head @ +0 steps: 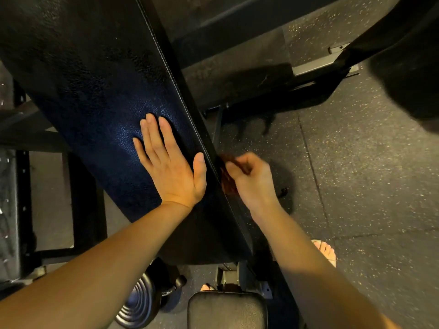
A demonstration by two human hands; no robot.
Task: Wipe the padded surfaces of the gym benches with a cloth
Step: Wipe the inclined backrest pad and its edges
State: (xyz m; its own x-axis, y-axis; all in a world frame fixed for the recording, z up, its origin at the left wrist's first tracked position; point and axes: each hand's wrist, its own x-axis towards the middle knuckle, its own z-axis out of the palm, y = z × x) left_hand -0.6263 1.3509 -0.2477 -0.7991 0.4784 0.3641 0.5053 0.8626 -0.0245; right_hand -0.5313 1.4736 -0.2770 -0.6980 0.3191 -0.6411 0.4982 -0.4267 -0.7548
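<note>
Two bare hands at a long padded gym bench, seen from above. Left hand laid flat, palm down, on top of the pad, fingers straight and close together, thumb along the stitched edge. Right hand just beside it, past the pad's right edge, fingers curled tight around a bunched reddish-brown cloth. Cloth pressed against the side face of the pad, below a line of pale stitching, and slightly blurred.

Faint strip of marking on the metal frame under the pad's near end, too dark to read.

Pad covering black and pebbled, with a blue sheen near the left hand, running diagonally from top left to bottom centre. Below its near end, a smaller black pad with rounded corners. To the left of that, a round ribbed dark disc on the floor. Dark metal upright with a row of holes along the left edge.

Floor of dark rubber tiles flecked with pale specks, seams between tiles visible. Pale metal foot plate on the floor at upper right, beside a large dark blurred shape. One sandalled foot on the floor right of the bench, toes of another foot near the smaller pad.
</note>
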